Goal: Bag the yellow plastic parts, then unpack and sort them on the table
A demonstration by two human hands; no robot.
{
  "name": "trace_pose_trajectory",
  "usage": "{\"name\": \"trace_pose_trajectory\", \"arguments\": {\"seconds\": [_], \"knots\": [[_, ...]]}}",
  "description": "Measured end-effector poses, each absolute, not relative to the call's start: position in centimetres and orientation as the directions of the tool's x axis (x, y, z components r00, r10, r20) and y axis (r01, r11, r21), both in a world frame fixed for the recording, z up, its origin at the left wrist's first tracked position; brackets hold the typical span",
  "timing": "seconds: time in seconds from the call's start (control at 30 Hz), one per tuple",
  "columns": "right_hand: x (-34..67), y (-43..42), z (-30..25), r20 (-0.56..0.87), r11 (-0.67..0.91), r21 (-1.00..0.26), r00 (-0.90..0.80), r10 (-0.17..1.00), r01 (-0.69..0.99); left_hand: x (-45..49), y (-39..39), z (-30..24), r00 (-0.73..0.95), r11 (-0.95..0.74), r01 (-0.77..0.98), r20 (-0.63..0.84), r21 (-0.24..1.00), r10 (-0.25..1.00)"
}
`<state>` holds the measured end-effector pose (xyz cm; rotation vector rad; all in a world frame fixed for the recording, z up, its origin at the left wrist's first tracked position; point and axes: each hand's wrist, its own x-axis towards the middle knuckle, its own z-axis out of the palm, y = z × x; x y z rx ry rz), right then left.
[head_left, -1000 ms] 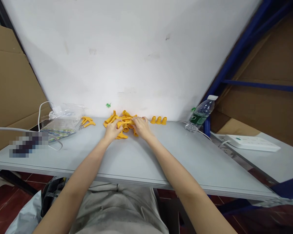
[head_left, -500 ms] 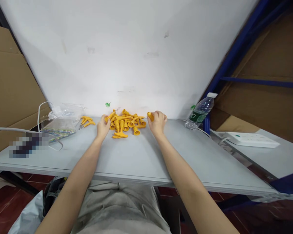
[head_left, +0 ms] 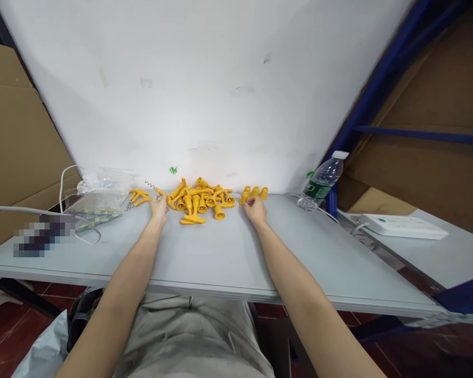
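My left hand point(head_left: 159, 208) is closed on a yellow-handled corkscrew point(head_left: 158, 191), whose bare metal spiral points up and to the left. Beside it lies a pile of yellow corkscrews point(head_left: 196, 202), many with bell-shaped sleeves over their spirals. On the far side of the pile, my right hand point(head_left: 256, 210) pinches a yellow sleeve point(head_left: 243, 198) between its fingertips, low by the table. Several loose yellow sleeves point(head_left: 264, 193) stand just behind that hand. Left of my left hand are a few bare yellow corkscrews point(head_left: 141, 197) with spirals showing.
Clear plastic bags point(head_left: 102, 191) and a white cable point(head_left: 62, 184) lie at the left of the grey table point(head_left: 216, 257). A water bottle point(head_left: 322, 181) leans by the blue frame at right, near a white power strip point(head_left: 404, 227). A white wall rises behind.
My left hand has moved left, away from the pile, with the bare corkscrew. My right hand has come lower and nearer, revealing the sleeves standing behind it.
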<state>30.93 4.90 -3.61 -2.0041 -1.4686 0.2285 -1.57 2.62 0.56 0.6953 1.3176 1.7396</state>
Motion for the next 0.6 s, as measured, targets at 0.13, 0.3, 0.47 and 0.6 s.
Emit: {"name": "trace_pose_trajectory", "arguments": {"seconds": [0.13,0.3,0.47,0.6], "knots": [[30.68,4.73,-3.75,0.239,-0.072,-0.436,0.192,0.952,0.897,-1.54,2.67,0.47,-0.549,-0.129,-0.228,-0.018,0.965,0.836],[30.36,4.73,-3.83,0.155,-0.008,-0.278,0.053,0.986,0.96,-1.46,2.67,0.42,-0.546,-0.102,-0.186,-0.017,0.977,0.838],[30.14,4.88,-3.61,0.047,-0.034,-0.21,0.045,0.998,0.977,-1.28,2.74,0.14,-0.555,-0.097,-0.071,0.041,0.993,0.831],[29.94,5.03,-3.33,0.001,-0.058,-0.188,0.06,0.998,0.98,-1.53,3.04,-0.44,-0.564,-0.139,0.183,0.22,0.973,0.796]]}}
